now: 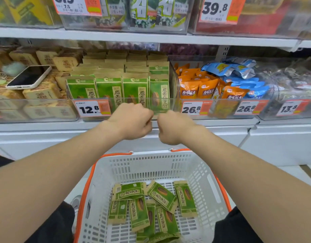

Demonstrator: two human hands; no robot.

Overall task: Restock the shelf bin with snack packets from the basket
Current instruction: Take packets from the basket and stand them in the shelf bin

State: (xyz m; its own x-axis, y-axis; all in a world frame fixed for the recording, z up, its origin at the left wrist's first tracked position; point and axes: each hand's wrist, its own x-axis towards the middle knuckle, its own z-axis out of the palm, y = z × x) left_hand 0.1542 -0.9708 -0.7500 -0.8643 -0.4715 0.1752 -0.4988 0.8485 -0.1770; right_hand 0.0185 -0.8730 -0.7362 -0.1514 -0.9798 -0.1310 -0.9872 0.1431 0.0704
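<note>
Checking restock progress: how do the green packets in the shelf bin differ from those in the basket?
The green snack packets in the clear plastic shelf bin stand upright in neat rows; the green packets in the white plastic basket lie flat at mixed angles. The bin looks nearly full; the basket holds few. Both show the same green design.

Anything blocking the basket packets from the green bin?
Only the bin's clear front wall: packets from the basket must go over it. Left hand and right hand are at that wall.
</note>
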